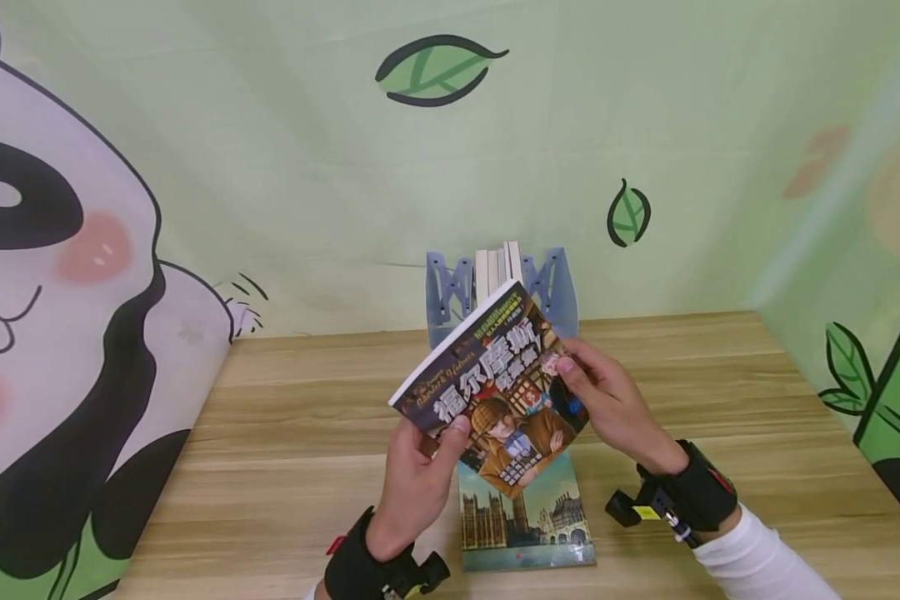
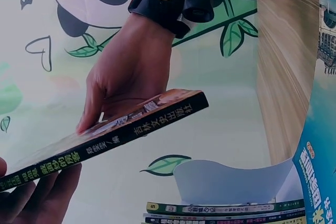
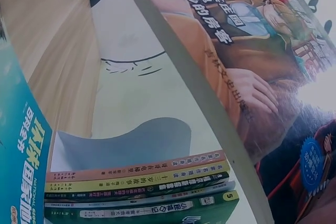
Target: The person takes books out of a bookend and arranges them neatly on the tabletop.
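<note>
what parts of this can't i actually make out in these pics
Head: upper part of the table book, covered by the held book.
Head: lower part of the standing books, behind the held book.
Right wrist: patch of held book's cover, washed out by glare.

Soft, fairly even light fills the head view, with a pale diagonal streak on the right of the panda-print backdrop and only faint shading on the tabletop. Both wrist views are dimmer and cooler; in the left one, the right hand looks dusky. In the right one, white glare washes out part of the glossy Sherlock Holmes book.
</note>
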`<state>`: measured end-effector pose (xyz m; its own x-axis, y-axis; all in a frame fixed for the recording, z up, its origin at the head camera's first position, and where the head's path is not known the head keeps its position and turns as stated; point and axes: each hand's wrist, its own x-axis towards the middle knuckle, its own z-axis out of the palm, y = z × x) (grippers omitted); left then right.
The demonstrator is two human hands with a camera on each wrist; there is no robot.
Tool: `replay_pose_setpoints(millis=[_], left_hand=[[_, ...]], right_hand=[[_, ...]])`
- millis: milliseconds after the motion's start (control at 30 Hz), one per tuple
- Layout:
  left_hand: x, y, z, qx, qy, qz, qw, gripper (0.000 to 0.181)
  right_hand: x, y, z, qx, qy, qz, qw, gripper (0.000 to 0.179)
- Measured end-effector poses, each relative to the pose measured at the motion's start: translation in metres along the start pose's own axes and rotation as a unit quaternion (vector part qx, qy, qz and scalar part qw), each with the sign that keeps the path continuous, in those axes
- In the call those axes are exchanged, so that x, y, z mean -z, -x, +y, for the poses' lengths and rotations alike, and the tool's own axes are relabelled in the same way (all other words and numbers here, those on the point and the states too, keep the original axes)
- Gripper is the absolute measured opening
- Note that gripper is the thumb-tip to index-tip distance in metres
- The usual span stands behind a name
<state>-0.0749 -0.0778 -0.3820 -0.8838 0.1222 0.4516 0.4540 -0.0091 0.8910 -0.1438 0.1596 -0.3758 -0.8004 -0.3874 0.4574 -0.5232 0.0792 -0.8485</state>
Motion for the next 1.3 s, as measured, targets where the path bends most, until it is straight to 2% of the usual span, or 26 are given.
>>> replay_pose_setpoints(millis=[167, 467, 700, 867, 1133, 1300], left_hand=[[-0.001, 0.001, 0.000, -0.015, -0.007, 0.002, 0.9999, 0.045], [-0.004, 0.004, -0.008, -0.026, -0.031, -0.015, 0.9991, 0.051], [-0.007, 0.007, -0.016, -0.043, -0.043, -0.014, 0.9981, 0.051], [-0.007, 0.007, -0.017, -0.037, -0.058, -0.008, 0.9976, 0.054], [-0.002, 0.003, -0.017, -0.031, -0.079, 0.004, 0.9964, 0.058], [0.001, 0.002, -0.018, -0.027, -0.082, 0.003, 0.9963, 0.056]], right_hand=[[0.000, 0.002, -0.002, 0.000, -0.001, 0.010, 0.9999, 0.030], [0.002, 0.002, -0.006, -0.026, -0.028, 0.080, 0.9961, 0.030], [0.000, 0.005, -0.005, -0.011, -0.038, 0.115, 0.9926, 0.024], [-0.001, 0.006, -0.004, -0.004, -0.025, 0.115, 0.9931, 0.024], [0.002, 0.016, -0.003, -0.058, 0.030, 0.084, 0.9943, 0.044], [0.002, 0.020, -0.001, -0.042, 0.026, 0.070, 0.9963, 0.041]])
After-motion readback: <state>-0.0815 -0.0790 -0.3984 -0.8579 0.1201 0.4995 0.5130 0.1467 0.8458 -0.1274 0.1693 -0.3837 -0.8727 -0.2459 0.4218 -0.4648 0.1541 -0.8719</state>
